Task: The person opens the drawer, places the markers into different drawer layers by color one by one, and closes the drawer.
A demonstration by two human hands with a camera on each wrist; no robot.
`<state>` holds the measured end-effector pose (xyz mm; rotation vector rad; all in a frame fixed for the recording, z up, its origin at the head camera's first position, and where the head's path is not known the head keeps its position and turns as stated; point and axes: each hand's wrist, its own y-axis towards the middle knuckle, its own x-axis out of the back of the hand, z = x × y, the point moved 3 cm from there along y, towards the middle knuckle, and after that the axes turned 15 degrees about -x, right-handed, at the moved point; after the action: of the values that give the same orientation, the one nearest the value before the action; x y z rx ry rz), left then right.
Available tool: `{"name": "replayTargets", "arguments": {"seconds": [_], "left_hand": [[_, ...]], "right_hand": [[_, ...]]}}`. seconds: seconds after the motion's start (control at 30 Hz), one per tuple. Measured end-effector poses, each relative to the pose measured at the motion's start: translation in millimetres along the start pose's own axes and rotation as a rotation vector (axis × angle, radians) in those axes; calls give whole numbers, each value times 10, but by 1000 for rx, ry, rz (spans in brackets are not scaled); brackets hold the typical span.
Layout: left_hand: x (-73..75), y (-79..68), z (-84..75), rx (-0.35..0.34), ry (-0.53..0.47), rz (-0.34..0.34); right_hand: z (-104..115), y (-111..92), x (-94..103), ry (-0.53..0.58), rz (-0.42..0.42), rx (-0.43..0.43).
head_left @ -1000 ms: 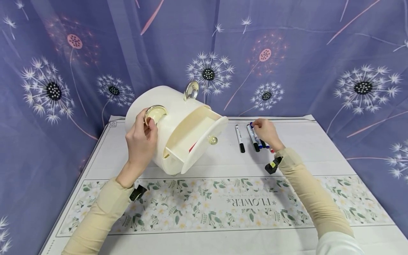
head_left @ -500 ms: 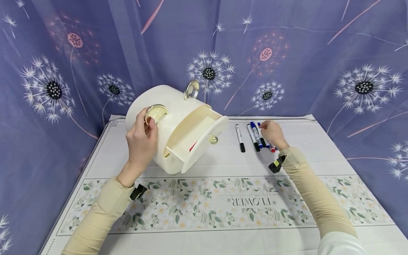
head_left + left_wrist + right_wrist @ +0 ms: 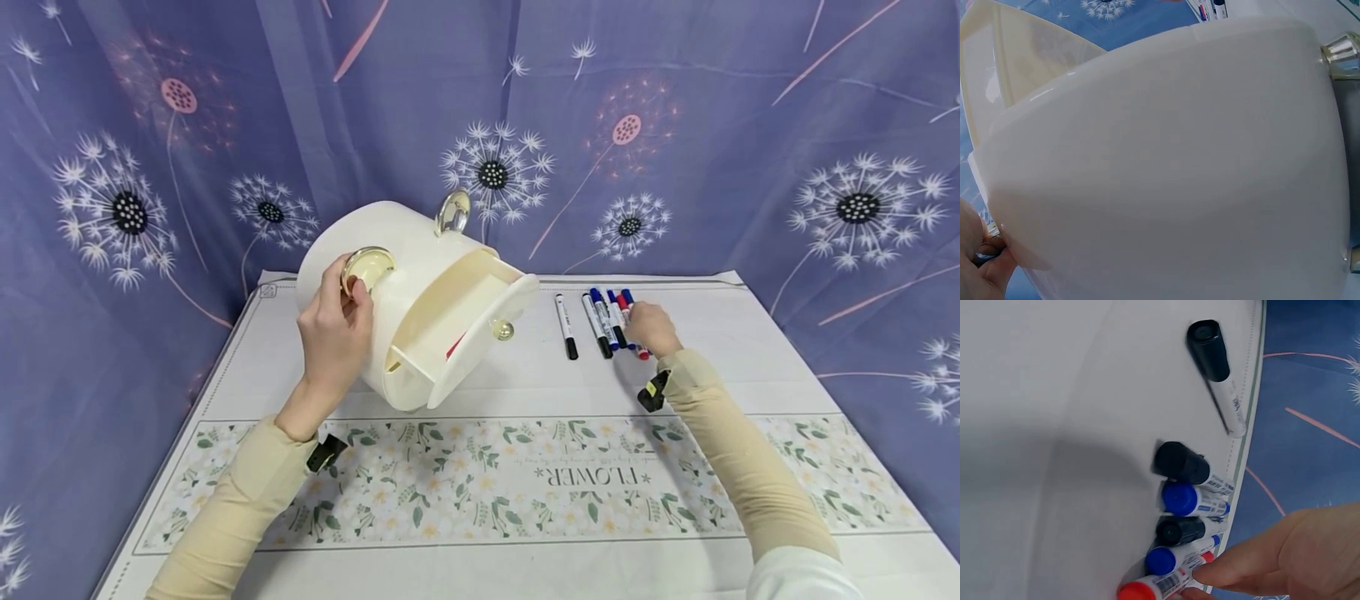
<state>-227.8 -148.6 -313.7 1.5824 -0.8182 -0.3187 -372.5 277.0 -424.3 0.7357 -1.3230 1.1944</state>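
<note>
My left hand (image 3: 335,329) grips a gold-rimmed round ear (image 3: 367,268) on a rounded white storage box (image 3: 375,225). The box is tilted, its front drawer (image 3: 480,337) standing out with a gold knob and something red inside. The box's smooth white wall (image 3: 1172,150) fills most of the left wrist view. At the back right, my right hand (image 3: 654,328) pinches at a whiteboard marker in a row, its fingertips right beside the red-capped marker (image 3: 1147,589). The hand partly hides that end of the row.
Black-capped and blue-capped markers (image 3: 1179,499) lie side by side, left of my right hand in the head view. One black-capped marker (image 3: 566,327) lies apart, nearer the box. A purple curtain (image 3: 705,125) hangs behind the white table covering (image 3: 525,392).
My right hand has moved rightward along the markers, uncovering blue and red marker ends. The left hand and box have stayed in place.
</note>
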Motion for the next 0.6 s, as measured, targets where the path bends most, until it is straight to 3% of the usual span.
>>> {"name": "replayTargets", "arguments": {"seconds": [0.6], "left_hand": [[2, 7, -9, -7, -2, -2]], "right_hand": [[-62, 30, -46, 32, -50, 47]]}}
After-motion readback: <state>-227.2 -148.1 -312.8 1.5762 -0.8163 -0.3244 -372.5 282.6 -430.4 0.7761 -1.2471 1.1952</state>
